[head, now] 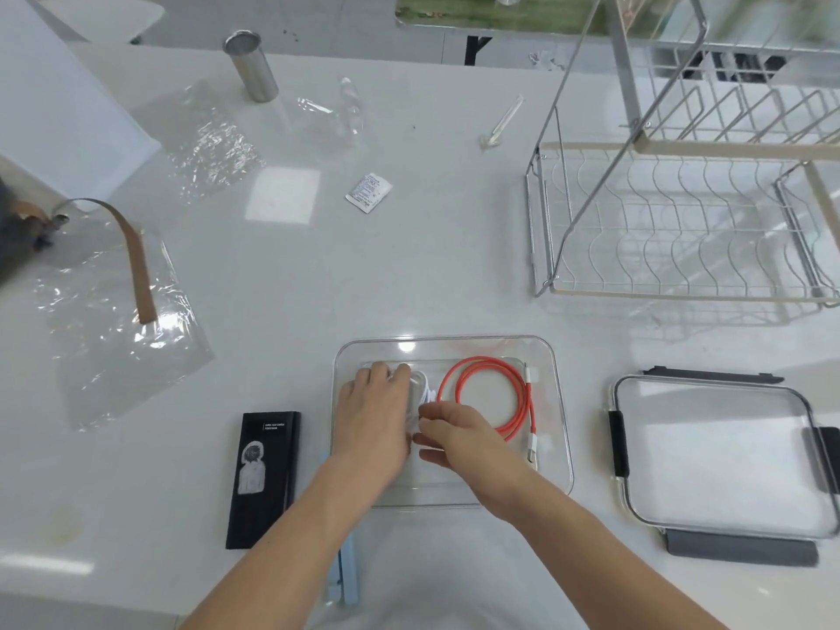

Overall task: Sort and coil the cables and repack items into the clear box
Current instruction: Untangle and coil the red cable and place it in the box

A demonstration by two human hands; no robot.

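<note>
Going left to right: black box (264, 478) lies on the desk (282, 284) just beside the clear box (561, 429), prob next to go in. Left hand (375, 416) rests inside the clear box w/ fingers (386, 372) laid fairly flat over the white cable (425, 393), looks like it's pinning the bundle so it won't spring open. Right hand (459, 436) sits just beside it, fingers lightly curled and pinching at the white cable, tho can't tell exactly which bit. Orange cable (493, 395) is already coiled in the box's right half, apart from the hands. Lid (722, 452) waits on the desk further right. Most of the white cable is hidden under the hands, and a blue thing (345, 570) is cut off by the left arm, no idea what it is.
</note>
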